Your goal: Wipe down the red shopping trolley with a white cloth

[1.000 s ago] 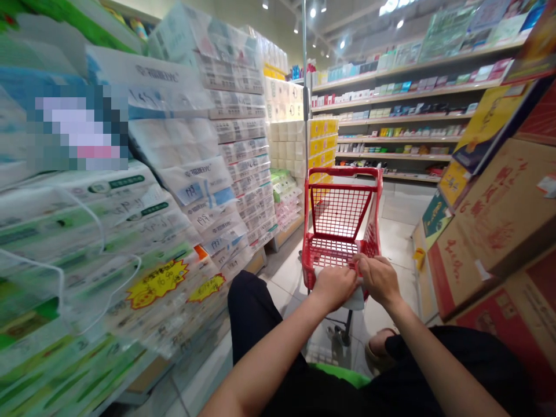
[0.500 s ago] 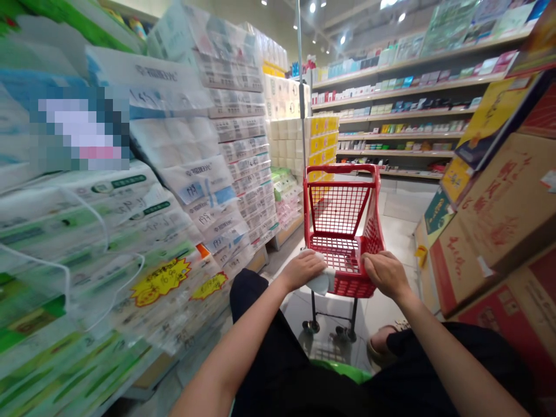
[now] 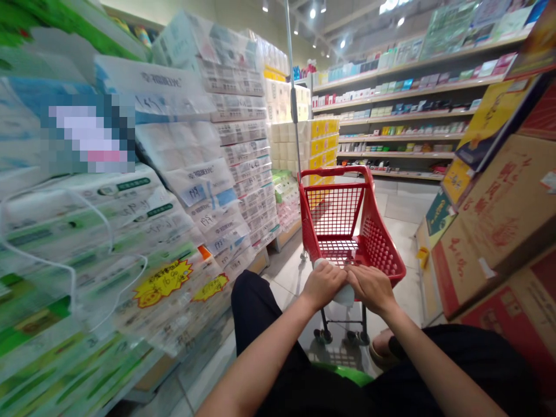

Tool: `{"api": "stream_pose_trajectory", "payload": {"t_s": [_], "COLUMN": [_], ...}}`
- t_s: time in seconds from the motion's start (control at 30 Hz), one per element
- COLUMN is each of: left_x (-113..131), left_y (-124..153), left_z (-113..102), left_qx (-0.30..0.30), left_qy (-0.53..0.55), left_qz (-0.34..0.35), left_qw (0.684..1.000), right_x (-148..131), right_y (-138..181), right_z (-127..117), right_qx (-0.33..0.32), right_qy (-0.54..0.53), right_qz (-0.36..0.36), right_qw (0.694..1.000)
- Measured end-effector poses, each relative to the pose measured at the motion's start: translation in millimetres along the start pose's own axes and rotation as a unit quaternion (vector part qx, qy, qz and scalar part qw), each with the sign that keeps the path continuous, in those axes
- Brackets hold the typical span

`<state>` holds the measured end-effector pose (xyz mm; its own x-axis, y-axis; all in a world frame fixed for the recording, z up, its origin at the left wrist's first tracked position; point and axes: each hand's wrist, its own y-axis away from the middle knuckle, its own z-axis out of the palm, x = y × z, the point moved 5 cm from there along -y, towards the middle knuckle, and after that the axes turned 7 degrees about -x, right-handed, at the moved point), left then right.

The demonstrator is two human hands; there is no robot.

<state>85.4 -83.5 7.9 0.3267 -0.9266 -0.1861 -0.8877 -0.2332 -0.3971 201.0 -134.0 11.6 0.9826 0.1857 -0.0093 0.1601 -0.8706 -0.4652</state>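
A small red shopping cart (image 3: 369,231) stands in the aisle in front of me, its basket holding nothing I can see. My left hand (image 3: 324,284) is closed over a white cloth (image 3: 345,295) pressed on the cart's near rim. My right hand (image 3: 371,288) grips the same rim right beside it, fingers curled; the two hands nearly touch. My legs in black clothing show below my arms.
Tall stacks of wrapped tissue packs (image 3: 174,191) with yellow price tags (image 3: 163,282) line the left. Cardboard boxes (image 3: 499,226) lean on the right. Stocked shelves (image 3: 391,116) run across the back. A thin metal pole (image 3: 292,87) rises behind the cart. Tiled floor lies ahead.
The cart has swung so its front points more to the left. My left hand slid right along the rim with the cloth, back next to my right hand.
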Motion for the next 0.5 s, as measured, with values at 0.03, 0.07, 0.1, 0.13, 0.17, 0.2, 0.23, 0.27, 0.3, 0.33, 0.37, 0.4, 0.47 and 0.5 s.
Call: {"api": "stream_pose_trajectory", "payload": {"t_s": [0.03, 0.07, 0.1, 0.13, 0.17, 0.2, 0.23, 0.27, 0.3, 0.33, 0.37, 0.4, 0.47, 0.5], "left_x": [2.2, 3.2, 2.9, 1.3, -1.8, -6.2, -11.9, -18.9, -27.0, -35.5, -44.0, -51.6, -62.6, -65.5], "left_y": [-0.4, -0.5, -0.5, -0.5, -0.6, -0.7, -1.1, -1.7, -2.7, -4.0, -5.4, -6.8, -9.0, -9.8], "left_z": [-1.7, -3.7, -6.1, -8.6, -11.3, -13.8, -16.1, -17.9, -19.1, -19.7, -19.6, -18.8, -16.2, -14.7], "left_qx": [0.0, 0.0, 0.0, -0.002, -0.005, -0.009, -0.015, -0.02, -0.026, -0.03, -0.033, -0.037, -0.042, -0.043], "left_qy": [0.003, 0.008, 0.013, 0.018, 0.022, 0.027, 0.031, 0.035, 0.039, 0.043, 0.047, 0.05, 0.055, 0.055], "left_qz": [0.014, 0.032, 0.054, 0.079, 0.107, 0.135, 0.16, 0.18, 0.192, 0.197, 0.196, 0.191, 0.177, 0.169], "left_qw": [1.0, 0.999, 0.998, 0.997, 0.994, 0.99, 0.986, 0.983, 0.98, 0.979, 0.979, 0.98, 0.982, 0.983], "right_x": [5.2, 10.0, 14.0, 17.1, 19.4, 21.0, 22.1, 22.8, 23.2, 23.4, 23.7, 24.1, 26.0, 27.7], "right_y": [4.0, 7.7, 11.1, 14.1, 16.6, 18.5, 20.0, 20.8, 21.2, 21.0, 20.4, 19.5, 16.5, 14.7], "right_z": [-1.6, -3.5, -5.5, -7.2, -8.7, -9.7, -10.1, -10.2, -9.7, -8.8, -7.6, -6.2, -2.8, -1.1], "right_qx": [-0.005, -0.009, -0.01, -0.01, -0.007, -0.003, 0.001, 0.006, 0.011, 0.014, 0.018, 0.021, 0.023, 0.024], "right_qy": [-0.009, -0.018, -0.025, -0.033, -0.041, -0.049, -0.055, -0.057, -0.054, -0.049, -0.043, -0.036, -0.024, -0.02], "right_qz": [-0.006, -0.009, -0.01, -0.011, -0.012, -0.012, -0.012, -0.011, -0.011, -0.011, -0.011, -0.012, -0.015, -0.016], "right_qw": [1.0, 1.0, 1.0, 0.999, 0.999, 0.999, 0.998, 0.998, 0.998, 0.999, 0.999, 0.999, 0.999, 0.999]}}
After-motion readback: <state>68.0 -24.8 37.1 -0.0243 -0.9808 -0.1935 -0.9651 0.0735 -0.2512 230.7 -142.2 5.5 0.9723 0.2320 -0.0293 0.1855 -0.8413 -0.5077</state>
